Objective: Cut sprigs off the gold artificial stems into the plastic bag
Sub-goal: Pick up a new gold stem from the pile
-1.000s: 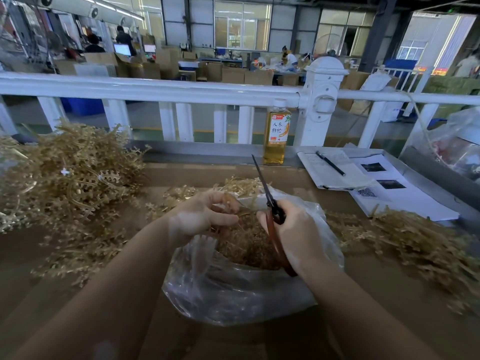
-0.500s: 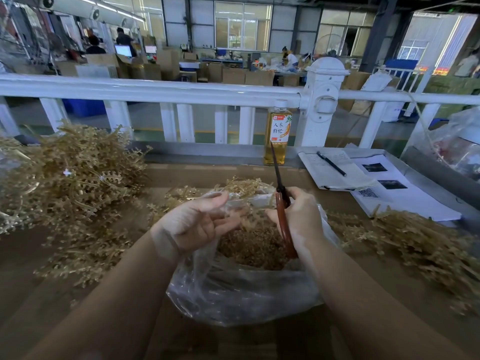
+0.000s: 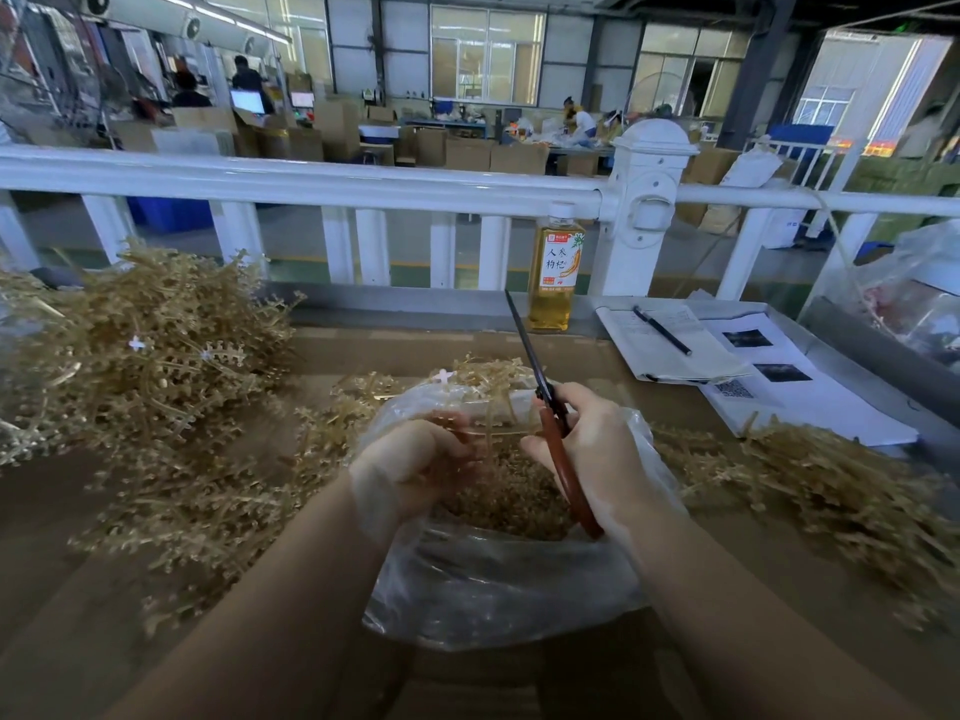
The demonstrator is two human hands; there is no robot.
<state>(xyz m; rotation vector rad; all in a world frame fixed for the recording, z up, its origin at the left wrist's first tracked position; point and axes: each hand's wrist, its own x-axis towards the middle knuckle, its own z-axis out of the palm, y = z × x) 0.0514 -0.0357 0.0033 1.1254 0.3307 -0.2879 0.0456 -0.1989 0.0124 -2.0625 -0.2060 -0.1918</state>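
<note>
A gold artificial stem (image 3: 485,426) is held over the open mouth of a clear plastic bag (image 3: 498,589) at a brown worktable (image 3: 78,589). The stem is pinched by the curled fingers of the left hand (image 3: 410,470), seen through the bag's raised plastic edge, though motion blur keeps the exact grip from being made out. Red-handled scissors (image 3: 556,439) are gripped in the right hand (image 3: 597,454), the fingers wrapped around the handles, the dark blades closed together and pointed up and away toward a white railing (image 3: 363,181). Cut gold sprigs (image 3: 514,504) are heaped inside the bag, directly beneath both hands. A large tangle of uncut gold stems (image 3: 150,356) is piled on the table to the left, and a lower pile (image 3: 841,485) is spread to the right. A bottle of amber drink (image 3: 555,270) is stood by the railing beyond the scissors' tip, with a pen (image 3: 662,330) laid on papers (image 3: 769,387) just to its right. Stacked cardboard boxes (image 3: 467,153) are seen across the workshop floor behind.
</note>
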